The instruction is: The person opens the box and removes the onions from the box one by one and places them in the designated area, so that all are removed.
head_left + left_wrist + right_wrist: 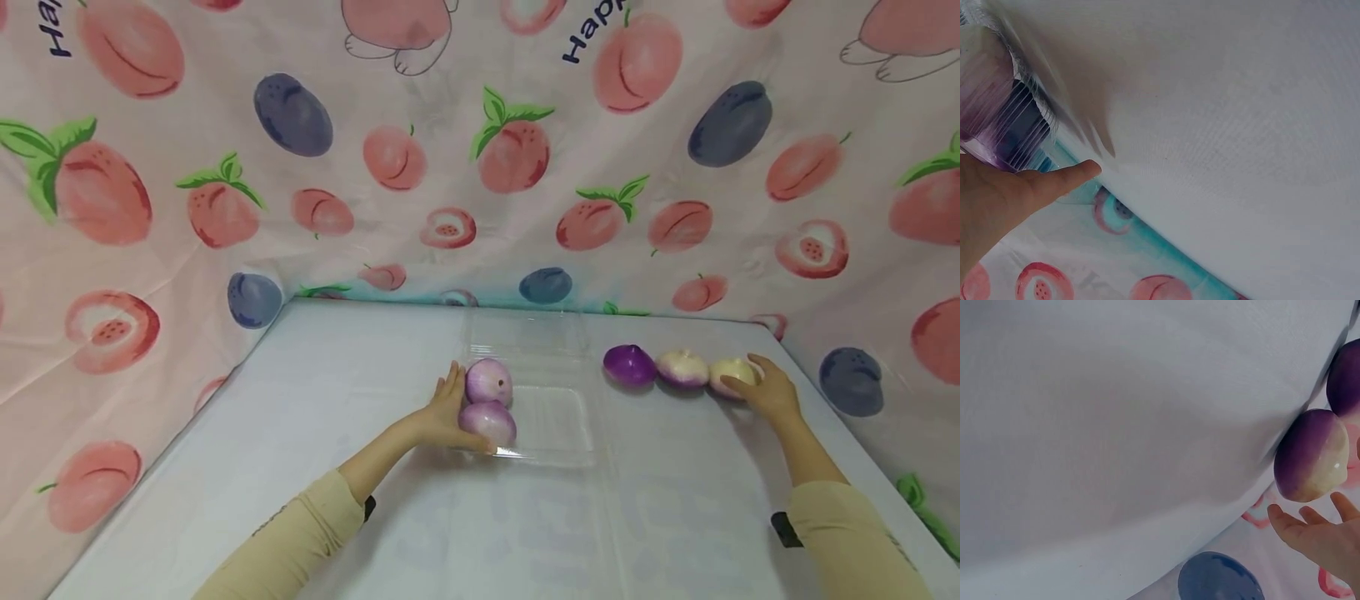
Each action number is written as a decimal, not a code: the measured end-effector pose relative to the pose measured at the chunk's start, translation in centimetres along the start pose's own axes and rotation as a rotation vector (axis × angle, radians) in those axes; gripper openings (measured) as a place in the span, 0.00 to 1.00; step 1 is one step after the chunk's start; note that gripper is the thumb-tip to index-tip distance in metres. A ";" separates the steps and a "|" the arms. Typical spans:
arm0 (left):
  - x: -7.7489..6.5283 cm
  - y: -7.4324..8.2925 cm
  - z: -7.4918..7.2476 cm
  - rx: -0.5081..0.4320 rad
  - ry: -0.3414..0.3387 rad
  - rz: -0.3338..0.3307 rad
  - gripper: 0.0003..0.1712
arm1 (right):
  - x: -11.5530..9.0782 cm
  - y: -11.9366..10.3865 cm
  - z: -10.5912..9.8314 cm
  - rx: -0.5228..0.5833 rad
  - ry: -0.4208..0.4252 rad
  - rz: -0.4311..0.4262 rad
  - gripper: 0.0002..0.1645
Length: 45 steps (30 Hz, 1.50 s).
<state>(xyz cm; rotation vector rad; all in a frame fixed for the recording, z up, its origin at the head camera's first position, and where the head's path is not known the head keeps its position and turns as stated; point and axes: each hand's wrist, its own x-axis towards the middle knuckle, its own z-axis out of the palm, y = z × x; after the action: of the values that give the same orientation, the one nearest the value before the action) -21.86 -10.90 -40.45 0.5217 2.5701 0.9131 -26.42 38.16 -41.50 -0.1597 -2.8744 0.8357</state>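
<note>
A clear plastic box [558, 457] stands mid-table with two pale purple onions in its left part: one onion [489, 382] behind, another onion [491, 422] in front. My left hand [442, 421] touches the box's left side, fingers straight along the wall and thumb at the front edge. In the left wrist view an extended finger [1066, 180] shows beside the ribbed wall. To the right stand three onions in a row: a deep purple onion [629, 366], a white-and-purple onion [682, 368] and a cream-topped onion [729, 377]. My right hand [772, 396] is spread around the cream-topped one; a gap shows under it in the right wrist view.
The box's clear lid [525, 333] lies folded back behind it. A white cover lies over the table [360, 350]. Fruit-printed cloth [450, 192] hangs behind the table and along both sides.
</note>
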 end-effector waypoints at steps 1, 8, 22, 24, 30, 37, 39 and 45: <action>0.0 0.0 0.0 0.001 0.002 -0.001 0.76 | 0.0 -0.1 0.0 0.003 0.011 -0.009 0.41; -0.1 -0.1 0.1 -0.001 0.002 -0.013 0.76 | -0.1 -1.4 0.4 0.066 0.143 -0.133 0.33; 0.0 -0.3 0.0 -0.001 -0.013 -0.010 0.77 | -1.0 -4.7 1.4 0.150 0.217 -0.225 0.28; 0.0 -0.2 -0.1 -0.003 -0.013 -0.013 0.77 | -1.3 -5.3 1.8 0.181 0.233 -0.230 0.26; 0.0 -0.3 0.0 -0.005 -0.016 -0.016 0.77 | -2.1 -7.0 3.1 0.282 0.285 -0.203 0.23; 0.0 -0.2 0.0 -0.003 0.000 -0.011 0.76 | -2.9 -9.0 4.0 0.295 0.222 -0.261 0.23; -0.1 -0.2 0.0 0.000 0.000 -0.010 0.76 | -3.2 -9.7 4.2 0.294 0.192 -0.294 0.23; -0.2 0.1 -0.2 -0.005 -0.012 -0.015 0.76 | -3.9 -12.3 5.0 0.295 0.130 -0.381 0.22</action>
<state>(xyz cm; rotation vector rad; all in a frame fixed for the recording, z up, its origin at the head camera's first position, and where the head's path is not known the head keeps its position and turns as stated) -21.73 -11.05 -40.24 0.5050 2.5570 0.9079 -24.21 24.67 -39.51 0.3406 -2.5041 1.1016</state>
